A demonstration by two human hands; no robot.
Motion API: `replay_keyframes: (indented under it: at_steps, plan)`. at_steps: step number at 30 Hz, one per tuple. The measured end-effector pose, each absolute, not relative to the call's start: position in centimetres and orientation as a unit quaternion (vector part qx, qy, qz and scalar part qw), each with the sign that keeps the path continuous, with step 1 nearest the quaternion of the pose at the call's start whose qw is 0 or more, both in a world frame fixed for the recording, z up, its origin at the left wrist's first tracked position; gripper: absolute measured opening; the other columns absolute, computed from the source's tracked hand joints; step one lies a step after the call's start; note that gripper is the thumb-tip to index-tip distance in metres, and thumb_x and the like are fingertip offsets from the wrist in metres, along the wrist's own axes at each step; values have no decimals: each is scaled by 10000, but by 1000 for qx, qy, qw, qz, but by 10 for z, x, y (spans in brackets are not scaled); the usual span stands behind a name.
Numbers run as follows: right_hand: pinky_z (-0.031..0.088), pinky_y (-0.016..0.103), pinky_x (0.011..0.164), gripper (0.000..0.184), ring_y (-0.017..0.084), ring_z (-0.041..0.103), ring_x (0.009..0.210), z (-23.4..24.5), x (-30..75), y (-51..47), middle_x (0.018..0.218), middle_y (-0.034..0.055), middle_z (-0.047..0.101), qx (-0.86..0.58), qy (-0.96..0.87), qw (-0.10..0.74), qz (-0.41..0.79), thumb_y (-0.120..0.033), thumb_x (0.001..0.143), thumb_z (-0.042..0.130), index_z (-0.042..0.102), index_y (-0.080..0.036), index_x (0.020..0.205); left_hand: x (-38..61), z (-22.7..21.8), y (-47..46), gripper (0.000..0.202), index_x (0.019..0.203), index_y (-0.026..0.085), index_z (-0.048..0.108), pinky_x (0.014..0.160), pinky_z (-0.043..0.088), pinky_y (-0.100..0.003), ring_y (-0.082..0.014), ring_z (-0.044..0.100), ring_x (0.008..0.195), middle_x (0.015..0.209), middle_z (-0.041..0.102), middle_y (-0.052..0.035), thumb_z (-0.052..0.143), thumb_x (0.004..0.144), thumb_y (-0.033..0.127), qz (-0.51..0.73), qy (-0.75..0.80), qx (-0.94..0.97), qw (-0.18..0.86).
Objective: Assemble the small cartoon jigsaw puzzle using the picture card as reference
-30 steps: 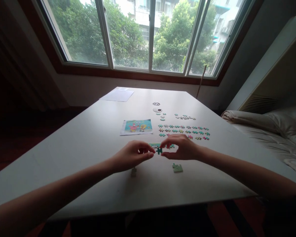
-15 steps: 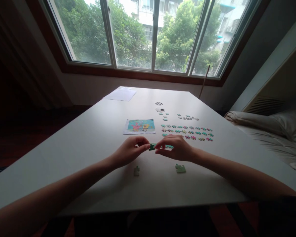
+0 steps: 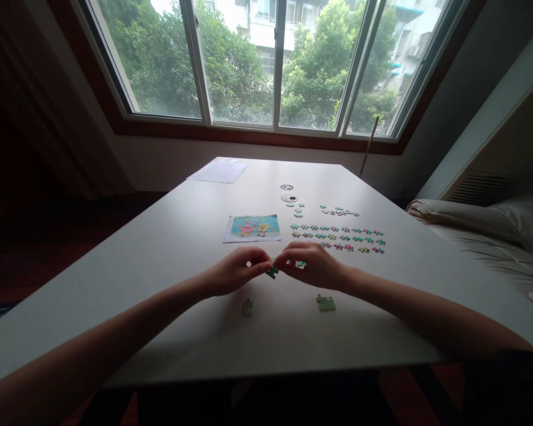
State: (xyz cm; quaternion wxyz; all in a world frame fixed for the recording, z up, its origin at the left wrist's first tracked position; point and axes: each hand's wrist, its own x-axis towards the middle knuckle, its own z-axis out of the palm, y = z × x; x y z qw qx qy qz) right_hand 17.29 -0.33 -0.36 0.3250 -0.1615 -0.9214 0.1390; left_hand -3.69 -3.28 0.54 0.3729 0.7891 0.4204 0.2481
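The left hand and right hand meet over the near half of the white table, with a dark green jigsaw piece between their fingertips. The left thumb and forefinger pinch the piece at its left edge. The right hand's fingers are bent, their tips drawn together at the piece's upper right; whether they grip it or only touch it, I cannot tell. A green puzzle strip lies partly hidden behind the right hand.

Nearer, a pale green piece lies to the left and a pale green puzzle section to the right. Just beyond the hands is a printed cartoon picture; to its right, loose jigsaw pieces lie in three rows, with a scattered cluster farther away. White paper rests at the far left.
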Motion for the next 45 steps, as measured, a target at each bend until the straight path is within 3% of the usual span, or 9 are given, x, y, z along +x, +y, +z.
replay_keyframes:
  at_steps: [5, 10, 12, 17, 25, 38, 45]
  plan:
    - [461, 211, 587, 102, 99, 571, 635, -3, 169, -9, 790, 47, 633, -163, -926, 314, 131, -203, 815, 565, 658, -165, 834, -42, 11, -33, 292, 829, 130, 613, 629, 421, -252, -140, 510, 679, 734, 582, -22, 473, 837, 386, 228, 447, 791, 349]
    - [444, 188, 564, 44, 84, 540, 590, -10, 159, -14, 697, 12, 607, -216, -906, 311, 190, -161, 746, 623, 664, -166, 759, -73, 13, -39, 237, 838, 151, 597, 592, 422, -249, -134, 499, 639, 754, 571, -26, 444, 854, 331, 231, 490, 827, 150]
    - [425, 174, 546, 23, 75, 521, 567, -12, 151, -17, 655, -3, 596, -233, -898, 302, 220, -161, 722, 651, 668, -165, 736, -86, 10, -49, 227, 804, 155, 597, 608, 434, -241, -127, 508, 645, 768, 574, -31, 448, 858, 318, 227, 479, 839, 119]
    - [397, 164, 540, 20, 64, 496, 543, -13, 134, -22, 613, -21, 607, -247, -888, 266, 281, -152, 697, 670, 683, -163, 707, -101, -5, -85, 241, 941, 203, 642, 680, 453, -227, -126, 553, 731, 855, 580, -48, 406, 905, 235, 197, 417, 882, 101]
    - [385, 159, 524, 63, 64, 499, 557, -14, 132, -22, 628, -21, 600, -234, -895, 220, 308, -145, 701, 655, 702, -156, 742, -98, -14, -97, 301, 1123, 276, 598, 604, 399, -209, -118, 507, 657, 800, 553, -35, 425, 897, 177, 145, 330, 932, 46]
    - [414, 172, 583, 155, 64, 516, 607, -14, 129, -20, 756, 13, 586, -194, -919, 206, 273, -148, 784, 580, 693, -175, 888, -99, -15, -94, 352, 1172, 304, 569, 586, 376, -181, -101, 465, 626, 764, 498, -10, 446, 883, 144, 169, 301, 937, 51]
    - [399, 175, 573, 149, 66, 500, 601, -8, 128, -25, 746, 10, 569, -193, -929, 183, 256, -146, 789, 580, 701, -178, 870, -100, -15, -94, 338, 1158, 296, 580, 593, 388, -190, -112, 470, 637, 770, 496, -13, 457, 880, 150, 162, 307, 936, 58]
